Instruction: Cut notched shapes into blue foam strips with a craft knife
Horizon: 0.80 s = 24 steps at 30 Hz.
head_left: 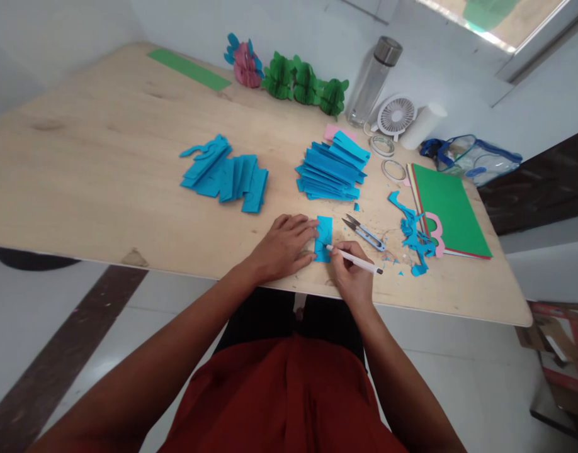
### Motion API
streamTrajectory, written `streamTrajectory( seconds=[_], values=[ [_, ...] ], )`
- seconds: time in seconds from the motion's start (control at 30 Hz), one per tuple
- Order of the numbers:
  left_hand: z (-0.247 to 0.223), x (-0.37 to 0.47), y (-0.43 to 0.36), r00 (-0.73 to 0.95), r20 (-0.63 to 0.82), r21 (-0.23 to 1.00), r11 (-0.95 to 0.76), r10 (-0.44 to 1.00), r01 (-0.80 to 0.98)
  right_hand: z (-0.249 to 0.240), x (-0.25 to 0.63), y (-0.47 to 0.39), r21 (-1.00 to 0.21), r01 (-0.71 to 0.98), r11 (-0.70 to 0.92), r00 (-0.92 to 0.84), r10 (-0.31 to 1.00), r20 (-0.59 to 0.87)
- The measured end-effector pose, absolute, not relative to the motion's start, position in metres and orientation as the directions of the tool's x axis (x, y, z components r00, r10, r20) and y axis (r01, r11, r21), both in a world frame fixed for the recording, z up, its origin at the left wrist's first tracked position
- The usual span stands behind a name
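Note:
A small blue paper piece (323,238) with dark drawn lines lies flat near the table's front edge. My left hand (285,246) rests beside it with fingers stretched out, the fingertips on its left edge. In my right hand (352,275) is a white pen (355,258), gripped like a writing tool, its tip at the paper's right side. Just beyond the right hand lie thread snips (364,233) with blue handles. Farther back sits a fanned stack of blue paper pieces (331,170), and another blue pile (227,173) lies to the left.
Blue paper scraps (414,233) lie right, beside green sheets (452,211) and a pink cutout (435,234). Along the wall stand a pink paper figure (247,65), green paper shapes (305,83), a bottle (374,82), a fan (395,116) and tape rolls (382,146). A clear pouch (487,160) lies right.

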<state>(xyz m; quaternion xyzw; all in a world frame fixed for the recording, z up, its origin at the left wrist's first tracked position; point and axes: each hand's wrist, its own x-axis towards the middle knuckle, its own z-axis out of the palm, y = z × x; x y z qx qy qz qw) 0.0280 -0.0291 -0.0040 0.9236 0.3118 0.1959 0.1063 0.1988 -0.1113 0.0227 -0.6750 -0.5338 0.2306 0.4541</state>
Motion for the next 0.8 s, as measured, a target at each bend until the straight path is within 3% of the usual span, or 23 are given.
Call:
streamTrajectory(
  seconds=[0.4,0.8],
  values=[
    [-0.0043,0.0285,-0.028,0.73,0.274,0.321,-0.775,0.626,0.544,0.0251,0.199,-0.1143,-0.788,0.616,-0.009,0.319,0.917,0.239],
    [-0.0062,0.0284,-0.0279,0.729,0.279,0.309,-0.777,0.625,0.549,0.0195,0.1997,-0.1154,-0.839,0.544,-0.023,0.33,0.925,0.189]
  ],
)
